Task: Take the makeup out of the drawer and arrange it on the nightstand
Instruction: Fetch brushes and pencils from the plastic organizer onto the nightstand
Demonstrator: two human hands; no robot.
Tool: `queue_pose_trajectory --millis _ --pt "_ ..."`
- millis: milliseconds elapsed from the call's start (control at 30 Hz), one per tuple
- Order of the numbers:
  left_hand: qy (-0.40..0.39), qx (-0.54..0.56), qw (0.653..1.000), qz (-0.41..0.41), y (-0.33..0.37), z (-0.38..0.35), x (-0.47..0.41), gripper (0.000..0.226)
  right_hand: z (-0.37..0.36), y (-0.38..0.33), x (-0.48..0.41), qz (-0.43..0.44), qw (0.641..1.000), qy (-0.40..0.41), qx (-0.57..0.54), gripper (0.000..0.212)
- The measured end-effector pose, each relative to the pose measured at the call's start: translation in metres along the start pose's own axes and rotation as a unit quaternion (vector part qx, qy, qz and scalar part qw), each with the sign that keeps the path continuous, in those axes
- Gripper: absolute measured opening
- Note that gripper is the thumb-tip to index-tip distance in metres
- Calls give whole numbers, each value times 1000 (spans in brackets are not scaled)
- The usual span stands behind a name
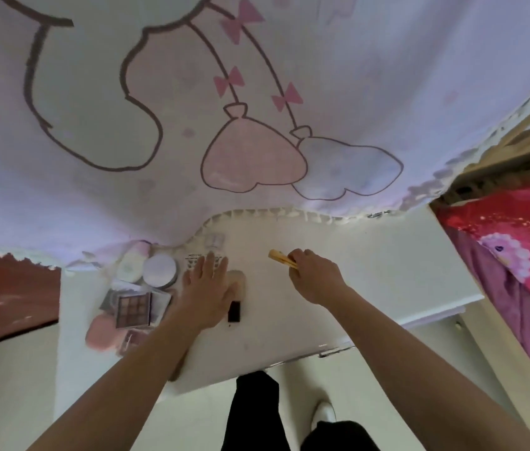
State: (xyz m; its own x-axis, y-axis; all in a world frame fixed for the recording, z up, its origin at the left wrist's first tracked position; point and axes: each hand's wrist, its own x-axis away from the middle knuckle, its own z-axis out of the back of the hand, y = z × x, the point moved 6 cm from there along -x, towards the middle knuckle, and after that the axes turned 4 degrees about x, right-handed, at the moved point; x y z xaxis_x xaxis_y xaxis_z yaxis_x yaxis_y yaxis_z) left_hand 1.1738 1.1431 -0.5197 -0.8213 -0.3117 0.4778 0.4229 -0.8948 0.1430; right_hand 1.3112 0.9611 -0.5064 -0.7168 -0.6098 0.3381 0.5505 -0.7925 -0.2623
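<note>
The left hand (206,288) is lying flat with straight fingers, released, on the white worktop (371,271) of the nightstand. Its fingertips are reaching over a small printed card (192,257), and a beige object (240,281) is showing just beside its thumb side; what this object is, I cannot tell. A small dark case (234,311) is lying near the wrist.

The right hand (314,276) is grasping a narrow yellow-orange object (281,258) between curled fingers, a little above the worktop and well apart from the other things.

The makeup is sitting in a group at the left edge: an eyeshadow palette (133,309) on a clear case, a round white compact (160,270) behind it, a pink and white bottle (133,262) touching the compact, and a pink puff (102,335) at the front.

A cartoon-printed cloth (257,109) is hanging over the back of the worktop and covering part of the bottle. Red bedding (517,242) is lying at the right. Below, black trousers (253,411) and a white shoe (323,415) are showing.
</note>
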Motion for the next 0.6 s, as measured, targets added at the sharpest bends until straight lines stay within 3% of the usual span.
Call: queue_pose_trajectory --millis 133,300,467,600 --pt "-7 1 1000 -7 -20 -17 -37 70 -27 -17 -32 -18 1000 0 -17 28" --pt "-19 9 1000 -23 -23 -26 -46 92 -43 -26 -45 -17 1000 -9 9 38" --pt "-13 0 999 -30 -14 -12 -45 94 -25 -12 -34 -40 999 -22 -2 55" --pt "35 -2 997 -72 20 29 -43 96 13 19 -3 -78 997 23 -11 54"
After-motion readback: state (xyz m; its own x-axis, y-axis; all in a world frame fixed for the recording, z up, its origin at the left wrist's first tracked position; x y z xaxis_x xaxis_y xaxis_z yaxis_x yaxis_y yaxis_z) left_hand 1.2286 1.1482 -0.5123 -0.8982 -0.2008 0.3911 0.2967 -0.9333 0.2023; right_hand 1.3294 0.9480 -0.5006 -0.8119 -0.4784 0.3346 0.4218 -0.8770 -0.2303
